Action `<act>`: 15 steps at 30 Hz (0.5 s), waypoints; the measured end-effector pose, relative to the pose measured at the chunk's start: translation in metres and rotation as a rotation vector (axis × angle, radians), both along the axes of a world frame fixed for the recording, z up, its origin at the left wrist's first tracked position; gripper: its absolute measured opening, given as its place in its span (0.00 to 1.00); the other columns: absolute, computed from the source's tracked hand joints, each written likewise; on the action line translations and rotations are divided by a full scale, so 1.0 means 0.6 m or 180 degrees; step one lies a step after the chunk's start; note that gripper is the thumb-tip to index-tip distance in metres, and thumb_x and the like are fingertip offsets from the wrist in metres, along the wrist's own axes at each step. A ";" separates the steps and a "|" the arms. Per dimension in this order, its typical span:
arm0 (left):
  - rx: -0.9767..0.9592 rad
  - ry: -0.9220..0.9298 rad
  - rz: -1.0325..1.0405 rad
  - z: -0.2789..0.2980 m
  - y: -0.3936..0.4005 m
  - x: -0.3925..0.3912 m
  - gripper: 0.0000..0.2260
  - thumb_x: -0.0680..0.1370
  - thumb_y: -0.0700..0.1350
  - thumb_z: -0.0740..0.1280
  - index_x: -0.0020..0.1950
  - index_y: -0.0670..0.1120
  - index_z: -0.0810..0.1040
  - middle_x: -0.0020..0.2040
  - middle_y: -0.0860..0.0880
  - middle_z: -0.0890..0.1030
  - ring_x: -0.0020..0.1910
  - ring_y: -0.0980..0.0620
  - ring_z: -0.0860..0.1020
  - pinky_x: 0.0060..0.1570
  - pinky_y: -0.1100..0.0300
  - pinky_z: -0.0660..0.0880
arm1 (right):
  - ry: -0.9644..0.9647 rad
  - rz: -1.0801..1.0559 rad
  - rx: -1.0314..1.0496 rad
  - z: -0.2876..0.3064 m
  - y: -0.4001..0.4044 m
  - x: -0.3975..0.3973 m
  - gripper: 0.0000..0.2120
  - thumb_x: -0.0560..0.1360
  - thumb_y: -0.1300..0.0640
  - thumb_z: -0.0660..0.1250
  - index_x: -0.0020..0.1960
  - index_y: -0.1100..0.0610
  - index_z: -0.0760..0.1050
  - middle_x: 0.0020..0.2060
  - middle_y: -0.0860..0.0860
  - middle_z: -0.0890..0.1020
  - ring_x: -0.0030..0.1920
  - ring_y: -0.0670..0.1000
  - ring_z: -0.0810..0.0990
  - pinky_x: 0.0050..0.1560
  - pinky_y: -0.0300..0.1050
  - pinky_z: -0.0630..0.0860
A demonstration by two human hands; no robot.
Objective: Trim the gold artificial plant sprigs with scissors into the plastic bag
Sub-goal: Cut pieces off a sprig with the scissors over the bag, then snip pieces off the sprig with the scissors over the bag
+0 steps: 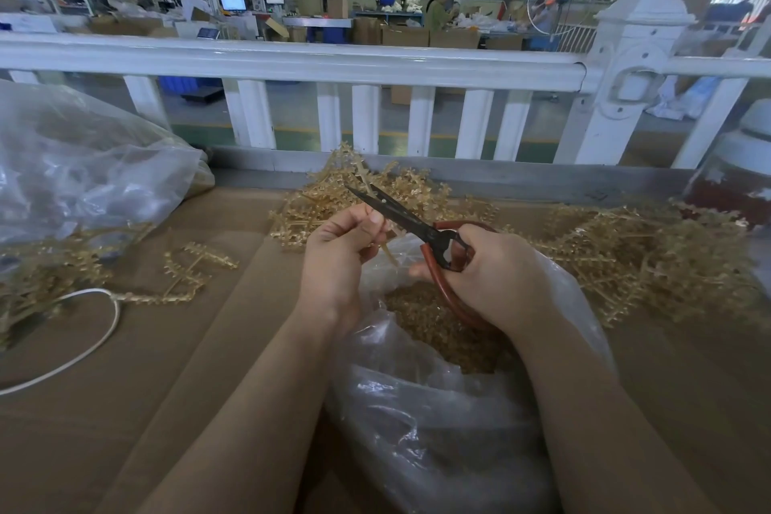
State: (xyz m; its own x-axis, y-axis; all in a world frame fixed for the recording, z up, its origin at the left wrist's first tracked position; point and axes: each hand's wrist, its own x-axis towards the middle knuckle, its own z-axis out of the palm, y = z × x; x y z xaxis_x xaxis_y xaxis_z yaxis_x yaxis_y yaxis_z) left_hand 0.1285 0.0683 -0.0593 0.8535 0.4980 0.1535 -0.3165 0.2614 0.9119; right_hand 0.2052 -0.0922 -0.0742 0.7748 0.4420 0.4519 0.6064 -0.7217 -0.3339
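My left hand (343, 243) pinches a gold sprig (349, 170) that sticks up behind the scissors, its cut stem end (389, 254) pointing down. My right hand (496, 271) grips the red-handled scissors (411, 221), whose dark blades are slightly parted beside my left fingers. Both hands hover over the open clear plastic bag (417, 421), which holds a heap of gold trimmings (434, 321).
Piles of gold sprigs lie at the right (651, 259), behind my hands (317, 209) and at the left (183, 275). A large clear bag (83, 167) sits at far left with a white cord (83, 351) near it. A white railing (292, 63) borders the cardboard-covered table (125, 409).
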 end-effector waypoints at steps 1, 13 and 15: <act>0.0003 0.0006 0.0007 0.000 0.000 0.000 0.13 0.80 0.34 0.63 0.37 0.46 0.76 0.35 0.51 0.77 0.36 0.56 0.73 0.45 0.60 0.68 | -0.0004 0.0019 0.0009 0.000 0.000 -0.001 0.31 0.60 0.14 0.49 0.39 0.40 0.68 0.32 0.38 0.77 0.31 0.39 0.73 0.30 0.30 0.64; -0.0725 0.0126 0.0246 0.001 0.017 0.002 0.12 0.82 0.37 0.63 0.40 0.46 0.76 0.32 0.53 0.78 0.33 0.57 0.75 0.42 0.61 0.72 | 0.0188 0.0103 -0.0426 0.023 -0.010 -0.014 0.30 0.66 0.19 0.58 0.44 0.45 0.75 0.34 0.40 0.78 0.35 0.38 0.74 0.32 0.32 0.65; -0.0896 0.0144 0.0314 0.001 0.019 0.003 0.11 0.82 0.37 0.62 0.41 0.46 0.77 0.32 0.52 0.78 0.33 0.57 0.75 0.40 0.62 0.74 | 0.0097 0.0148 -0.0450 0.023 -0.010 -0.016 0.30 0.65 0.18 0.57 0.41 0.45 0.73 0.34 0.40 0.78 0.34 0.38 0.74 0.31 0.32 0.65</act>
State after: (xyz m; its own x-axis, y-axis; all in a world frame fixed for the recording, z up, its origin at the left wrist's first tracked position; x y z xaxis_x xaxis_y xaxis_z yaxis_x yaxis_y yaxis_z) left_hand 0.1302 0.0798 -0.0589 0.8018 0.5963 -0.0394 -0.3137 0.4759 0.8216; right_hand 0.1956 -0.0982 -0.0604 0.7644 0.5354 0.3592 0.6315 -0.7342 -0.2495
